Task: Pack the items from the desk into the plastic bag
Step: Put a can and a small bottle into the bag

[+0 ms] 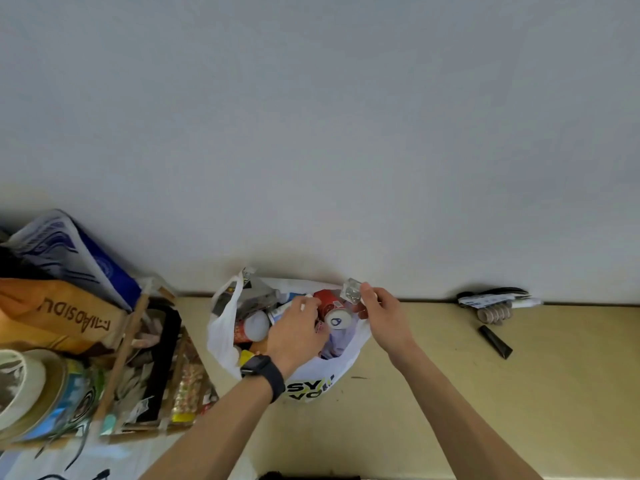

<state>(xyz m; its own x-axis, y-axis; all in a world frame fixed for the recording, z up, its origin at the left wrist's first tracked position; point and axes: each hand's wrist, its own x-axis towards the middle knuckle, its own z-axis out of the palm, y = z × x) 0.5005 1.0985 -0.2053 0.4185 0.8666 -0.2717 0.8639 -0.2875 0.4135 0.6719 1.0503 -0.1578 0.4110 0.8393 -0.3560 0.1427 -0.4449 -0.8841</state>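
Observation:
A white plastic bag [221, 327] stands open on the beige desk [485, 393] against the wall, full of cans, bottles and wrappers. A red can [329, 304] lies on top inside it. My left hand [294, 330], with a black watch on the wrist, reaches into the bag's mouth; its fingers are bent over the contents and I cannot tell whether they grip anything. My right hand [381, 313] is at the bag's right rim and pinches a small clear plastic box [352, 290] of shiny bits just above the opening.
On the desk at the right, near the wall, lie a black scissors-like tool with a labelled pack [491, 297], a coiled item [493, 314] and a small black stick [495, 341]. A cluttered cardboard box [152, 368], an orange bag [59, 317] and tape rolls [27, 389] fill the left.

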